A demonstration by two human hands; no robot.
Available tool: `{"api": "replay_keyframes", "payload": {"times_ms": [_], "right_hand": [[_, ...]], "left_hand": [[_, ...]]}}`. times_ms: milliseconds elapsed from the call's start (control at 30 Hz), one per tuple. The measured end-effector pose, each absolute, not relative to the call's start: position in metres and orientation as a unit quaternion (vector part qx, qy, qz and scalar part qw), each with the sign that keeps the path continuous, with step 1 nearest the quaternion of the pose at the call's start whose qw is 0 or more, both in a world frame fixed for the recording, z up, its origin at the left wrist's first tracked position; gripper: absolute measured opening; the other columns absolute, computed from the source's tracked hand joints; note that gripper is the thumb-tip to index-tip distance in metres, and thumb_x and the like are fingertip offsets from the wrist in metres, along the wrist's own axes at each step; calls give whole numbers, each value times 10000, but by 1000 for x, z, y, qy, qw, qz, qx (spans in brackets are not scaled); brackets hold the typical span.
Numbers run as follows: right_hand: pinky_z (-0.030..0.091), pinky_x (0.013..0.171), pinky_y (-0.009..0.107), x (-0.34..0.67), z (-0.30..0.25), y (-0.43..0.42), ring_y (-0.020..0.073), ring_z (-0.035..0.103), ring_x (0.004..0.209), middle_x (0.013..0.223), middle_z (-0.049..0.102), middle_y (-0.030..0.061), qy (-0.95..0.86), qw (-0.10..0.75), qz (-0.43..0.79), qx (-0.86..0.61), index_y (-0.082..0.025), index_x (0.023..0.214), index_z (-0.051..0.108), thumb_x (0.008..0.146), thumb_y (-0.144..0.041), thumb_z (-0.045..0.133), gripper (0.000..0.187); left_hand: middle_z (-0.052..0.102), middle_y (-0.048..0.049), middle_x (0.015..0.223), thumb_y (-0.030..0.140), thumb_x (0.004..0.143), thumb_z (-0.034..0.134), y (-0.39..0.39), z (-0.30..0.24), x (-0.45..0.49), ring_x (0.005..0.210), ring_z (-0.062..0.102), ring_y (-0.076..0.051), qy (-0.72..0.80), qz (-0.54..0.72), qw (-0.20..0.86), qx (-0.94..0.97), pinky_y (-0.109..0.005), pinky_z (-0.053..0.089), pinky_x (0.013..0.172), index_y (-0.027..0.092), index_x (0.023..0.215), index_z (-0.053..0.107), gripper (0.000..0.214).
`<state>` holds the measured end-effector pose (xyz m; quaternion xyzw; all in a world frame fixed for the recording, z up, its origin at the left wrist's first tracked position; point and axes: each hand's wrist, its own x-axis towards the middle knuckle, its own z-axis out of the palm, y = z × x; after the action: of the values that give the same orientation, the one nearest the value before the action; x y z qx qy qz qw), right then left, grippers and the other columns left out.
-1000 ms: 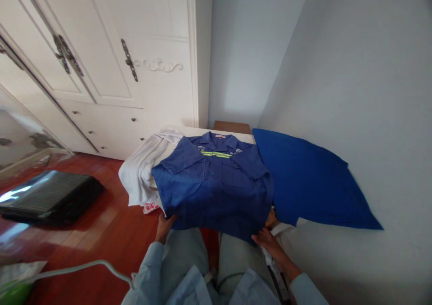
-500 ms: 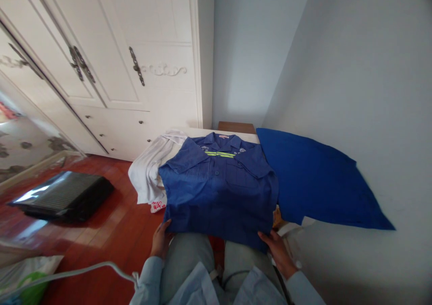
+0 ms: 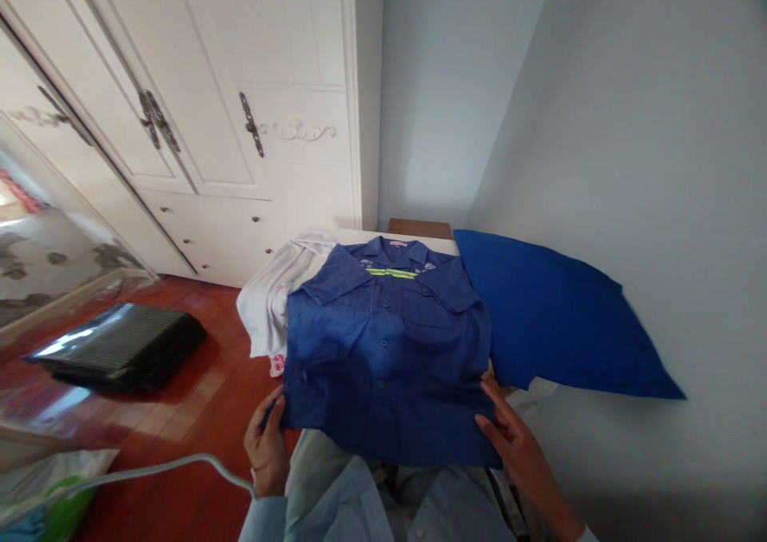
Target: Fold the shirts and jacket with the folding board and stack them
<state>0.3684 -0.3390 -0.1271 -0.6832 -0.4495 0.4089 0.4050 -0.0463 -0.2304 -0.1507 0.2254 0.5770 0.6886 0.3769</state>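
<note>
A dark blue short-sleeved work shirt [image 3: 383, 358] lies front side up before me, collar at the far end. It has a yellow-green reflective stripe, chest pockets and buttons down the middle. Its lower part reaches over my lap. At the shirt's lower left edge, my left hand [image 3: 268, 444] pinches the cloth between thumb and fingers. My right hand [image 3: 520, 444] grips the opposite side edge near the hem, its thumb on top and some fingertips hidden. To the right spreads a flat bright blue cloth [image 3: 557, 318]; a crumpled white garment [image 3: 269, 294] hangs at the left.
A white wardrobe [image 3: 300, 62] with dark handles stands ahead. On the red wooden floor [image 3: 204, 390] at left lies a black plastic-wrapped bundle [image 3: 125, 346]. A pale cord [image 3: 180, 464] crosses lower left, near a white and green bag [image 3: 72, 494]. A grey-blue wall [image 3: 647, 142] rises at right.
The shirt's hem has come closer to my body and covers more of my lap. Both hands have shifted outward along its sides. The view has turned slightly left.
</note>
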Motion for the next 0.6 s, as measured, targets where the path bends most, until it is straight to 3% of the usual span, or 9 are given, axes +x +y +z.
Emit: {"api": "replay_keyframes", "payload": {"times_ms": [67,133,267,400,600], "right_hand": [[583,946,408,364,-107,-342,285,678,1048,1102,716,84,-470,408,377,-686,-272,1151,759,746,-677,670,579],[579,945,393,364,-91,-345,283,686,1018,1069,725,106,-493,406,371,-674,-234,989,802,743,-683,671,528],[609,845,354,381,-74,-351,255,708,948,1083,724,123,-506,428,392,-638,-206,1068,792,767,-623,668,528],[618,801,325,407,-51,-338,235,722,911,1107,719,124,-518,442,377,-628,-196,1160,763,763,-569,691,550],[596,827,337,428,18,-281,243,711,889,1002,737,99,-620,404,280,-612,-201,983,804,720,-587,733,472]], "left_hand": [[736,-47,947,333,677,696,-236,-144,-48,916,684,-234,546,712,371,239,-344,593,789,212,854,740,219],[741,-53,968,311,672,608,-242,-132,-51,970,681,-264,509,734,376,246,-400,589,840,227,849,743,238],[733,-42,1090,252,616,558,-251,-100,-57,1029,674,-269,429,762,409,263,-423,581,890,259,974,747,405],[713,-14,1115,185,630,684,-242,-74,-50,980,679,-195,452,773,353,272,-339,569,900,276,1072,708,451],[702,-34,1045,323,719,748,-190,-31,-15,897,677,-160,476,800,196,307,-327,563,867,201,1140,664,446]]}}
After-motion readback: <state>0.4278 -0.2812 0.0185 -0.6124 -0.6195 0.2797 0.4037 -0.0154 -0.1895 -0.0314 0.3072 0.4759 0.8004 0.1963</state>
